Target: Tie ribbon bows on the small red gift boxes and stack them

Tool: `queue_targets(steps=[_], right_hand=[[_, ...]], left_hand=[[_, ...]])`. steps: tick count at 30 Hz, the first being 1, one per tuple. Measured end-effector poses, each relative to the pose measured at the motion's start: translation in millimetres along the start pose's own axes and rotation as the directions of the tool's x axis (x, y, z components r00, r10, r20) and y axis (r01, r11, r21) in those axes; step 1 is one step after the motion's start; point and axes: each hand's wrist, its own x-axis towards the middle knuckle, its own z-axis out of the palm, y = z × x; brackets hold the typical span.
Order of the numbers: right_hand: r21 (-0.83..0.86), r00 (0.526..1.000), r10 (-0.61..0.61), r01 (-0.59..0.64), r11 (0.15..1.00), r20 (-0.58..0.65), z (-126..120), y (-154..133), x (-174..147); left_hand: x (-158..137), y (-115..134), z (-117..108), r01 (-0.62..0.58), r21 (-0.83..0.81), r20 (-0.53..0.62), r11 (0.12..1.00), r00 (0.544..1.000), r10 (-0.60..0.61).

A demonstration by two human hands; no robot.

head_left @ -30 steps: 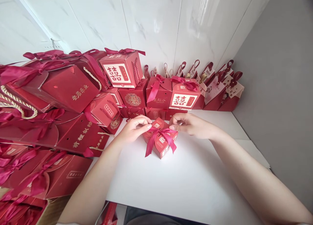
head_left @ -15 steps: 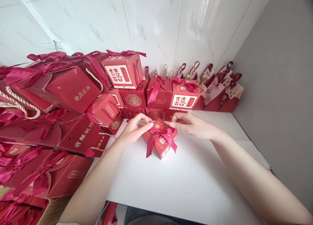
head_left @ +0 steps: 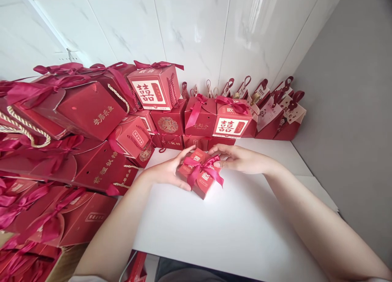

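A small red gift box [head_left: 203,185] with pale printed characters rests on the white table. A crimson ribbon bow [head_left: 200,167] is tied over its top, and one tail hangs down the right side. My left hand [head_left: 170,170] is curved round the box's left side, thumb low at the near side and fingers along the far side. My right hand [head_left: 237,158] is at the box's right, its thumb against the bow's right loop and its fingers bent behind it. Parts of the right fingertips are hidden by the ribbon.
Stacked red gift boxes [head_left: 88,110] with ribbons and rope handles fill the left. More boxes [head_left: 200,117] stand along the tiled wall [head_left: 190,28]. Tags with loops [head_left: 269,106] top the bags at the back right. A grey panel [head_left: 346,94] borders the right side.
My left hand has shifted from the bow's left loop down round the box's left side. The bow's left tail has swung inward. My right hand stays by the right loop.
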Motion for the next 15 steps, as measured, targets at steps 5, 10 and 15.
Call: queue_targets(steps=[5,10,15], right_hand=[[0.226,0.989,-0.086,0.111,0.968,-0.118,12.3,25.2,21.4],[0.155,0.766,-0.068,0.216,0.964,-0.639,60.2,55.4,39.8],[-0.155,0.76,-0.407,0.384,0.91,-0.507,69.5,67.0,33.4]], left_hand=[[11.1,-17.4,-2.3,-0.164,0.145,0.001,0.976,0.986,0.166],[5.9,-9.9,-6.8,-0.208,0.197,-0.115,0.958,0.966,0.233],[0.2,-3.9,-5.7,-0.272,0.191,-0.375,0.943,0.868,0.326]])
